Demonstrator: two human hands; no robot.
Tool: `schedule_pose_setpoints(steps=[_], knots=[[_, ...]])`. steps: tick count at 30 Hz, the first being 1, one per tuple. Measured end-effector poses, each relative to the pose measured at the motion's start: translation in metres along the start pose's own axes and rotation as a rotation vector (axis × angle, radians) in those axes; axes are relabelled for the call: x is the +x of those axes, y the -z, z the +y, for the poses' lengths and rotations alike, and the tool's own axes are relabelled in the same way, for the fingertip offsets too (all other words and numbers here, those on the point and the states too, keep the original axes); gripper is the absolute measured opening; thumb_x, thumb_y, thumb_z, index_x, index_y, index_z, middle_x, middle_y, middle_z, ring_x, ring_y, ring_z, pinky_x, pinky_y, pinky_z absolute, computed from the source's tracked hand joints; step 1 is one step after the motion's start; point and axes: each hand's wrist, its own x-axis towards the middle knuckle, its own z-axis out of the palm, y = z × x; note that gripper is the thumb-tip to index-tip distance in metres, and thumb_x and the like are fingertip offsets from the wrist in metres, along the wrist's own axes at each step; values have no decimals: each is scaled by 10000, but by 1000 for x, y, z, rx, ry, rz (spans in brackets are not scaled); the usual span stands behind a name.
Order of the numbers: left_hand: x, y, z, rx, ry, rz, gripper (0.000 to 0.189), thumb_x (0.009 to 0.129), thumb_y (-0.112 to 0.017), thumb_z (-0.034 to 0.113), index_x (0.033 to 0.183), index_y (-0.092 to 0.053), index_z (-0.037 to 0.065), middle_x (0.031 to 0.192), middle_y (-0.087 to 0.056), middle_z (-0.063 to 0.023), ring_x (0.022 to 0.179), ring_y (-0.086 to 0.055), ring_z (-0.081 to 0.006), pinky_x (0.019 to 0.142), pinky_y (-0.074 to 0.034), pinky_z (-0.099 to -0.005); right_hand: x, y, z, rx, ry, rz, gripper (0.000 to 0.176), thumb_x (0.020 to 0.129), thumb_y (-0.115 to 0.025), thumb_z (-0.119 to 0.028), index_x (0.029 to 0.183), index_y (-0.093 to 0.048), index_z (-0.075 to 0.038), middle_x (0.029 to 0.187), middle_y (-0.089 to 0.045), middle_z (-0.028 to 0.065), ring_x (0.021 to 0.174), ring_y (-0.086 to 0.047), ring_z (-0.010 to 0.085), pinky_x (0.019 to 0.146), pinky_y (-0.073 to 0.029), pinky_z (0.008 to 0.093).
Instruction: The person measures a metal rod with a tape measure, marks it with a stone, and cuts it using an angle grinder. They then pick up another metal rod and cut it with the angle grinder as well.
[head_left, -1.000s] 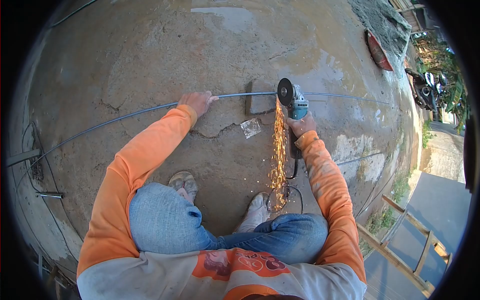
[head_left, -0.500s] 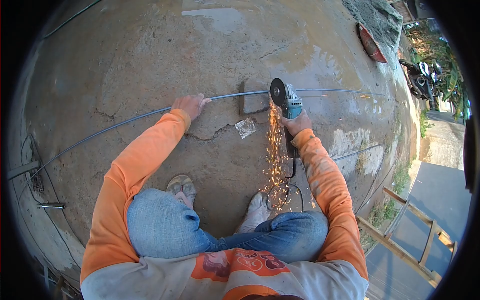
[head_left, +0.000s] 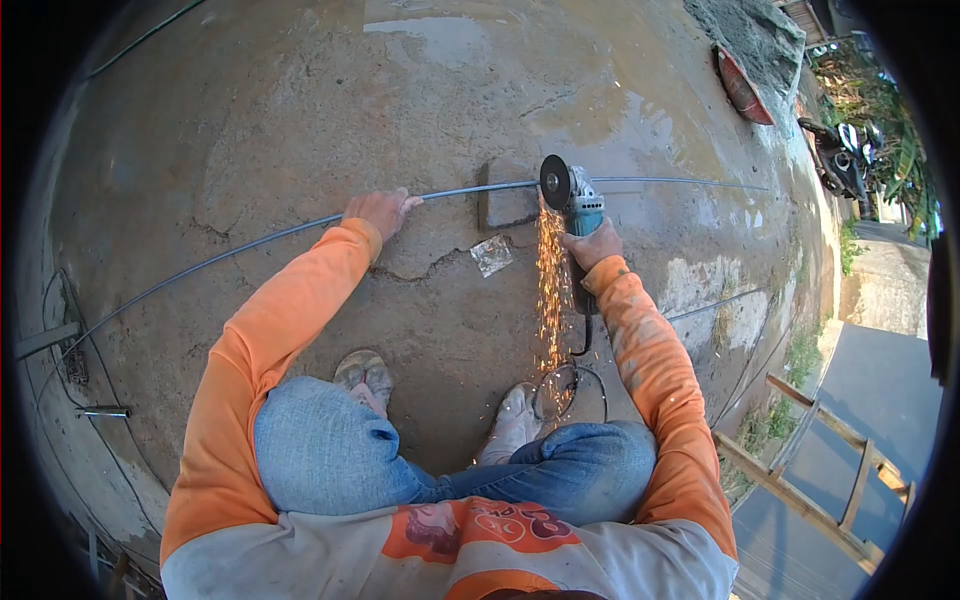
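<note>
A long thin metal rod [head_left: 250,243] runs across the ground, lying over a flat grey block [head_left: 508,205]. My left hand [head_left: 381,212] is closed around the rod, left of the block. In my right hand [head_left: 594,246] is a teal and black angle grinder [head_left: 588,207], its dark disc [head_left: 555,182] against the rod at the block's right edge. Orange sparks [head_left: 551,285] stream from the disc down toward my right foot. The grinder's black cord [head_left: 588,338] hangs below it and loops on the ground.
A pale scrap [head_left: 491,256] lies below the block. At upper right are a red pan [head_left: 743,88], a sand heap [head_left: 752,40] and a motorcycle [head_left: 842,155]. A wooden frame [head_left: 800,490] is at lower right. Thin rods and a metal tube [head_left: 103,411] lie at far left.
The spark stream looks denser and narrower, and the sparks right of the disc along the rod are gone. Both hands and the grinder have hardly moved.
</note>
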Motion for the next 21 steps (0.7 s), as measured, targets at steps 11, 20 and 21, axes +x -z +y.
schedule_pose_setpoints(steps=[11,20,21], knots=[[1,-2,-1,9,5,-1,453,927,-340,504,982,-571,118,834,-642,-170,816,-614,-376,701,-473,-478,3,-1,2,24,-8,-14,674,578,-749,-408,1012,-518,53,953,-621,257,913,-615,382,806,-487,415],[1,-2,-2,14,-14,0,442,936,-337,487,961,-549,99,831,-636,-174,796,-605,-383,693,-473,-477,1,1,-1,9,-14,-9,691,572,-741,-423,1027,-523,48,963,-617,266,933,-606,387,816,-481,415],[2,-2,-2,14,-13,1,442,936,-337,487,961,-549,99,831,-636,-174,796,-605,-383,693,-473,-477,3,-2,2,9,-6,-6,689,574,-743,-415,1033,-522,50,965,-616,266,933,-606,390,813,-482,413]])
